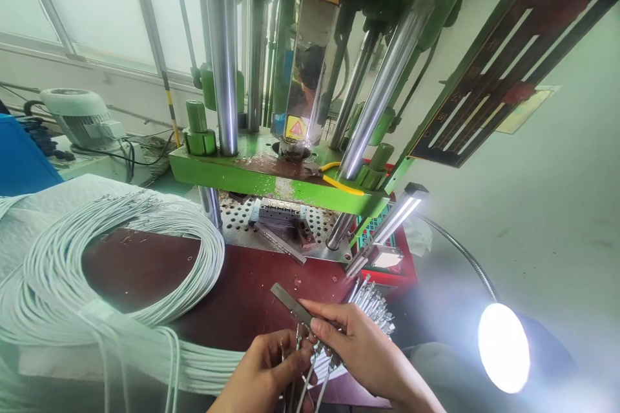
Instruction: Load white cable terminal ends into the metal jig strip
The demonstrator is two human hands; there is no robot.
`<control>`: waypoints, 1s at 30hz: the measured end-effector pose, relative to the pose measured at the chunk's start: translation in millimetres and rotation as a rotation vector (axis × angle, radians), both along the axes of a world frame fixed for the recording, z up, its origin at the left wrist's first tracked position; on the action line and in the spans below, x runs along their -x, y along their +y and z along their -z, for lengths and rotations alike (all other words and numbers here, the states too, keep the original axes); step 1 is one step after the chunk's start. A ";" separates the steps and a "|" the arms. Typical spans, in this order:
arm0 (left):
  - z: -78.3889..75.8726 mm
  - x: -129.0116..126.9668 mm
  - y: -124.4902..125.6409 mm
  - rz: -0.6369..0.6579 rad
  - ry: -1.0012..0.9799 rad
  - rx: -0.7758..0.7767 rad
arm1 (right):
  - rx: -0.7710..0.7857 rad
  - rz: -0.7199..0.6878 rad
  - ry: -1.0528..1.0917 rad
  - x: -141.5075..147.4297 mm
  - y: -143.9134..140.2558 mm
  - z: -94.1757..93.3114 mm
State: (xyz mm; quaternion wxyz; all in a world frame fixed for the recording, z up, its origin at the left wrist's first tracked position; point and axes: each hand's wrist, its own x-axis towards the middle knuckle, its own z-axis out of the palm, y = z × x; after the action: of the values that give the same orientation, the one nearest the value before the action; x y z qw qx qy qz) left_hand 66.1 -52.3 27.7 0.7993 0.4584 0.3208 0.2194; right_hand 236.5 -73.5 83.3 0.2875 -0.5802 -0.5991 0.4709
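Note:
At the bottom centre, my right hand (356, 339) grips a flat grey metal bar (289, 300) between thumb and fingers, its far end pointing up and left. Close against it, my left hand (271, 364) pinches thin white cables (305, 386) by their metal-tipped ends, under the bar. The cables hang down out of view. Whether their tips sit in the bar is hidden by my fingers. Beyond my hands, a second metal bar (279, 242) lies slanted in front of a mold block (279, 213) on the perforated press bed (232, 222).
A green press platen (232, 174) spans above the bed, with yellow-handled cutters (341, 187) on it. Coiled white cable (206, 271) covers the left of the table. A bundle of cable ends (372, 303), a red crate (407, 264) and a lit lamp (504, 348) stand right.

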 end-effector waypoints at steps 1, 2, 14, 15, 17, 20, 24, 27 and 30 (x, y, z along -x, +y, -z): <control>1.7 2.3 1.4 -0.015 -0.011 0.010 | -0.008 -0.004 0.021 -0.6 0.3 0.3; 3.0 4.4 2.6 -0.028 -0.023 0.016 | -0.013 -0.004 0.031 -1.1 0.5 0.3; -0.8 2.7 3.7 -0.028 0.069 -0.080 | -0.037 0.023 -0.012 -6.2 -2.8 -0.3; 0.0 3.0 3.5 -0.023 0.101 -0.090 | -0.030 0.028 -0.017 -6.0 -3.4 -0.1; 0.1 3.7 3.4 -0.009 0.154 -0.126 | -0.009 0.018 -0.007 -4.7 -4.1 -0.6; -3.4 4.3 4.0 -0.002 0.182 -0.160 | 0.007 -0.001 0.001 -1.2 -4.1 -2.9; -6.8 3.4 4.5 -0.056 0.194 -0.124 | -0.023 0.005 -0.004 3.7 -4.5 -7.3; -5.5 1.8 4.0 -0.081 0.189 -0.105 | -0.040 -0.001 -0.026 6.2 -6.4 -9.8; -4.6 -0.8 3.8 -0.071 0.187 -0.099 | -0.051 0.033 -0.111 6.3 -8.4 -11.3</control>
State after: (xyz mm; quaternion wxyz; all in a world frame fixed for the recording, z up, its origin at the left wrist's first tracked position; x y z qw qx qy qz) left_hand 66.9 -48.5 32.3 0.7340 0.5041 0.3988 0.2193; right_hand 230.2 -82.0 94.5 0.2761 -0.6076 -0.6164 0.4178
